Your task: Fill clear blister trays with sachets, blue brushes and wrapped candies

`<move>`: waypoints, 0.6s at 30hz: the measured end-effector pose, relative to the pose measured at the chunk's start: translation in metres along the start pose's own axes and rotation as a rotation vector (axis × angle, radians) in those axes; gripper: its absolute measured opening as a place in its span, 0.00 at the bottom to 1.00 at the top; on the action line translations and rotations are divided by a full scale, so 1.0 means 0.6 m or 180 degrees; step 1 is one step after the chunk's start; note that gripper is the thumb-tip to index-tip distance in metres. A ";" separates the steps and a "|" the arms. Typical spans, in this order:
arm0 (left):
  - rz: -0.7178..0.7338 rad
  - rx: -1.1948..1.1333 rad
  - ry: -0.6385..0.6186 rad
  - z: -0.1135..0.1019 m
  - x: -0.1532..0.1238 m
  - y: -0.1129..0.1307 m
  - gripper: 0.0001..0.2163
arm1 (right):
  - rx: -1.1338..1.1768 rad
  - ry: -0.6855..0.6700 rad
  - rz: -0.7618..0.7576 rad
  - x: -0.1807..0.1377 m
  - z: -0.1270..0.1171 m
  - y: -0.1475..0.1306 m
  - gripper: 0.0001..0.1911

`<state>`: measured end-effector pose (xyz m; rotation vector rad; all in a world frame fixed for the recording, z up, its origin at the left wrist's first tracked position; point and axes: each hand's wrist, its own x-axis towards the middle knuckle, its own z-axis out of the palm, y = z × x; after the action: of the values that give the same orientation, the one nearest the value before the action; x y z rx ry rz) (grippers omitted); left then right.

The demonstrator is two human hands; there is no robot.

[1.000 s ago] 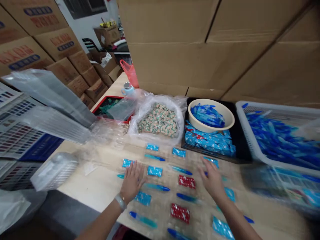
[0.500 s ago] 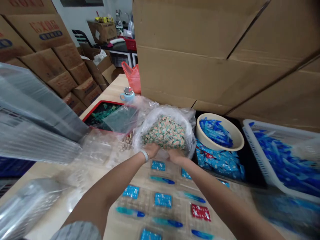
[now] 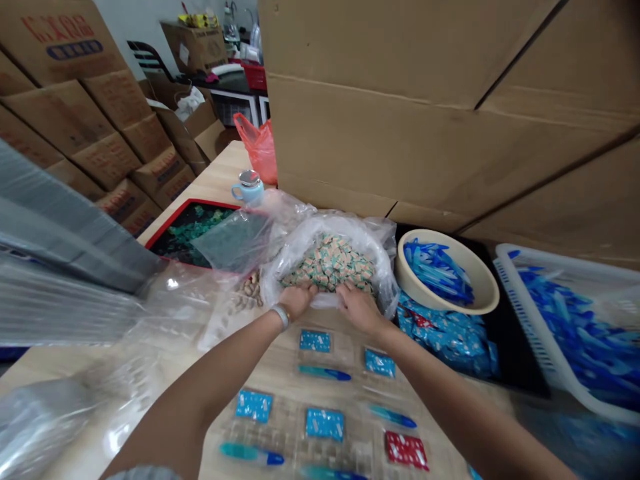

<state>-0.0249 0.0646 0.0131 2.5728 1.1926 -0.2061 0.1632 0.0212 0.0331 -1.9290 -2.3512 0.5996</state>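
Note:
At the near rim of a wide container lined with a clear plastic bag (image 3: 280, 267), both my hands are side by side. Small beige-and-green packets (image 3: 333, 260) fill it. My left hand (image 3: 297, 300), a pale band on its wrist, has its fingers curled among the packets at the near left. My right hand (image 3: 359, 308) bends its fingers over the edge to the right. Whatever lies within either hand is hidden. Below them, clear sheeting on the table carries rows of blue packets (image 3: 325, 425), a red packet (image 3: 406, 450) and slim blue-and-teal pen-shaped pieces (image 3: 325, 373).
Right of the bag stand a cream bowl (image 3: 490, 293) of blue pieces, a pile of blue packets (image 3: 445, 340) and a white basket (image 3: 525, 320). Peanuts (image 3: 250, 290), a red-rimmed tray (image 3: 173, 223) and a lidded cup (image 3: 250, 191) lie left. Cardboard boxes (image 3: 390, 140) wall the back.
My hands have drawn back slightly toward the near rim, and more of the fingers shows. The view has shifted a little; the laid-out packets appear lower in it.

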 end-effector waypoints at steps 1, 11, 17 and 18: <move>0.0026 0.0038 0.0057 0.001 0.004 0.000 0.13 | 0.0380 -0.0057 -0.0037 0.003 0.000 0.008 0.12; 0.0591 0.0162 0.0150 0.004 -0.010 -0.013 0.14 | -0.0469 -0.0721 0.0192 0.013 0.043 -0.003 0.13; 0.0748 -0.0045 0.0059 0.021 -0.017 -0.018 0.12 | -0.1097 -0.0600 -0.0096 0.003 0.041 0.000 0.15; 0.0822 0.0052 0.0048 0.026 -0.015 -0.017 0.12 | -0.1070 -0.0662 -0.0251 -0.002 0.041 0.004 0.14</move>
<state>-0.0385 0.0594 -0.0013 2.7134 0.8538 -0.1400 0.1587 0.0138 0.0096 -1.9680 -2.8004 0.4412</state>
